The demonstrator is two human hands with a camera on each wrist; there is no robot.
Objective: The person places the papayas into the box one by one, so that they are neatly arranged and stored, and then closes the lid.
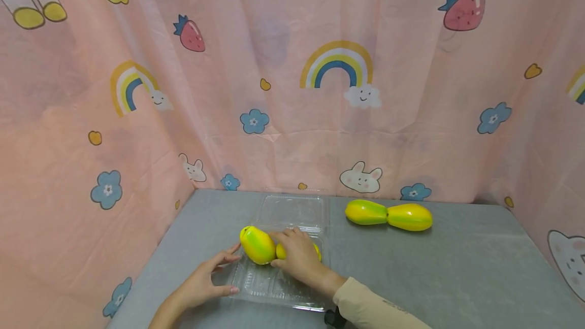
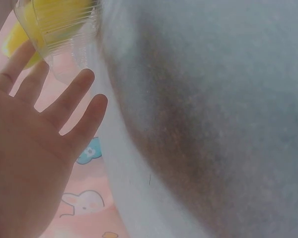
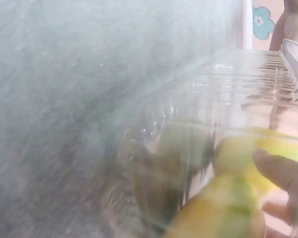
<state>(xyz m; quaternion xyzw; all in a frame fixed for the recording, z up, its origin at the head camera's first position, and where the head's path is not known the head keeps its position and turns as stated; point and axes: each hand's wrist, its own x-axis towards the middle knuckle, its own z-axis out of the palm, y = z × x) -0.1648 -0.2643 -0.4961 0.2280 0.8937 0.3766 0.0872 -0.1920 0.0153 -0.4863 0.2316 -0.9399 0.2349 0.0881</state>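
Note:
Two yellow-green papayas lie in a clear plastic clamshell box. The left papaya [image 1: 257,245] leans at the box's left side; the other papaya [image 1: 280,252] is mostly hidden under my right hand [image 1: 299,255]. That hand reaches over it from above, thumb and fingers curved around its sides. In the right wrist view, the thumb rests against yellow fruit [image 3: 236,151], seen partly through the box wall. My left hand [image 1: 205,278] stands spread at the box's left edge, fingertips close to the left papaya and thumb by the rim. The left wrist view shows its fingers [image 2: 72,99] extended.
The box's clear lid [image 1: 292,210] lies folded back toward the curtain. Two more papayas [image 1: 410,217] lie end to end on the grey table [image 1: 439,273], at the back right. A patterned pink curtain [image 1: 283,156] encloses the table. A small black object [image 1: 335,318] sits near my right sleeve.

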